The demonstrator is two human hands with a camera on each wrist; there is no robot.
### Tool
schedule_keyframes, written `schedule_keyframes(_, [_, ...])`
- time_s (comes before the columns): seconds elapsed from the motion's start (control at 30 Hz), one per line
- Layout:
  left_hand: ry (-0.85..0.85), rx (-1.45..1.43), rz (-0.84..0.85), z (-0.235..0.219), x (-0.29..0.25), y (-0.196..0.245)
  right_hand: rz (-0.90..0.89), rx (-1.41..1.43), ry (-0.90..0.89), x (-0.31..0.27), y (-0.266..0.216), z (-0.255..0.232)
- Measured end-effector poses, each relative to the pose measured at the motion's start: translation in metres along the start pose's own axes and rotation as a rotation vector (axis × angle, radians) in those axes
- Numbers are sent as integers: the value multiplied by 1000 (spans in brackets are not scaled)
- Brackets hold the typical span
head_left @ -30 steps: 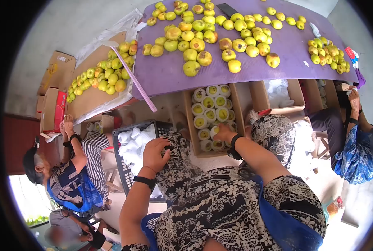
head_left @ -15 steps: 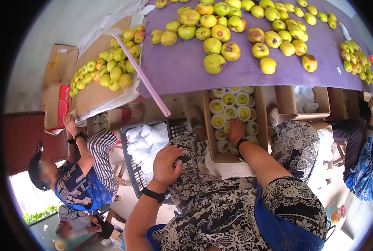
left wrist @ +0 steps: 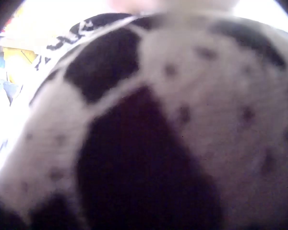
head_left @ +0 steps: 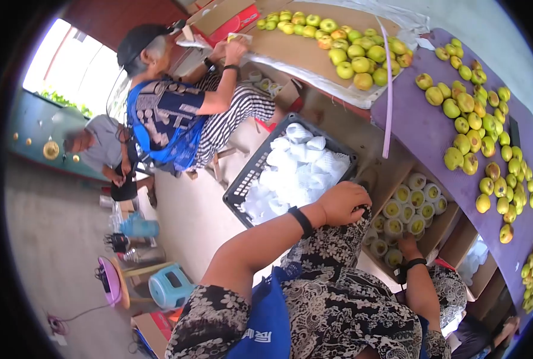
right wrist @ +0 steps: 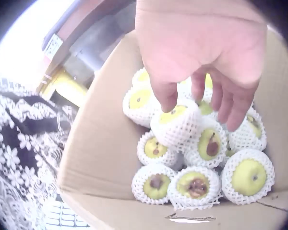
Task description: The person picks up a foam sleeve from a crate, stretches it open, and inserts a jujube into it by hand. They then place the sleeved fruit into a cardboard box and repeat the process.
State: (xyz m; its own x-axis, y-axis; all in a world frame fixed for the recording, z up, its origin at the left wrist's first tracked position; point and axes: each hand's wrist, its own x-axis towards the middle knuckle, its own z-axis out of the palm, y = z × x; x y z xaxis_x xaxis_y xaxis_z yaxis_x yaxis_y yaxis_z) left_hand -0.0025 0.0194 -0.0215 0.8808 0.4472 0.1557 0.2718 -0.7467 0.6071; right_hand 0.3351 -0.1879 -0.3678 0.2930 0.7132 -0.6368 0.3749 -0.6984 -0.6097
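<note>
A netted apple (right wrist: 182, 134) sits tilted among its neighbours in the cardboard box (right wrist: 93, 143), just under the right hand (right wrist: 206, 52). That hand's fingers hang bent and apart from the thumb, clamped on nothing visible; whether the thumb touches the apple is hard to tell. A careless nudge could roll the leaning fruit and rub it against others, or drag its foam net loose. Several netted apples (right wrist: 197, 188) beside it show brown patches. The left hand (head_left: 343, 204) rests on a patterned trouser leg (head_left: 326, 248), fingers loosely bent. Beyond, a black crate (head_left: 240, 190) holds white foam nets (head_left: 287, 182); loose apples (head_left: 474, 121) lie on the purple desk (head_left: 419, 133).
</note>
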Motion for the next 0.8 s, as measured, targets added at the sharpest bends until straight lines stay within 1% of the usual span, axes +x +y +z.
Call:
schedule_keyframes(0.03, [19, -48, -14, -1, -4, -1, -2, -19, -3, -15, -11, -9])
schedule_keyframes(0.07, [34, -96, -21, -3, -6, -3, 121, 190, -82, -40, -30, -23])
schedule_keyframes(0.1, [39, -182, -37, 4, -14, -21, 244, 401, -156, -63, -56, -36])
schedule_keyframes(0.13, [91, -333, -167, 4, -26, -30, 247, 389, -146, -78, -73, -43])
schedule_keyframes(0.17, [136, -489, -300, 2, -45, -39, 184, 465, -100, -93, -84, -47])
schedule_keyframes(0.2, [165, -509, -467, 8, -71, -69, 127, 538, -57, -103, -87, -48])
schedule_keyframes(0.23, [315, -514, -505, 23, -108, -105, 131, 633, -136, -101, -80, -55])
schedule_keyframes(0.27, [404, -551, -716, 35, -150, -144, 137, 627, -130, -109, -85, -56])
schedule_keyframes(0.3, [495, -427, -957, 41, -187, -167, 157, 656, -65, -122, -96, -57])
schedule_keyframes(0.33, [194, 295, -783, 45, -236, -197, 172, 683, -2, -131, -102, -58])
schedule_keyframes(0.4, [458, 70, -1188, 53, -282, -183, 171, 647, -8, -125, -80, -58])
schedule_keyframes(0.43, [466, 67, -1192, 58, -296, -178, 173, 617, -19, -123, -76, -55])
schedule_keyframes(0.47, [375, 19, -1168, 63, -308, -170, 170, 610, -22, -123, -71, -55])
schedule_keyframes(0.5, [283, -28, -1141, 68, -315, -164, 174, 642, -64, -126, -72, -54])
schedule_keyframes(0.53, [286, -30, -1142, 71, -315, -155, 179, 678, -104, -130, -74, -51])
schedule_keyframes(0.57, [199, 74, -1090, 77, -308, -146, 178, 676, -102, -133, -77, -48])
schedule_keyframes(0.6, [113, 178, -1032, 83, -300, -139, 191, 609, -85, -136, -85, -44])
schedule_keyframes(0.63, [83, 183, -1036, 88, -292, -134, 201, 544, -65, -140, -94, -41])
schedule_keyframes(0.67, [89, 182, -1029, 91, -284, -134, 196, 544, -58, -144, -102, -37])
schedule_keyframes(0.73, [-158, 320, -976, 81, -259, -114, 163, 476, -103, -150, -115, -34])
schedule_keyframes(0.77, [-280, 335, -964, 75, -248, -110, 158, 478, -96, -152, -120, -32])
schedule_keyframes(0.8, [-277, 339, -957, 81, -247, -120, 140, 432, -107, -153, -122, -30])
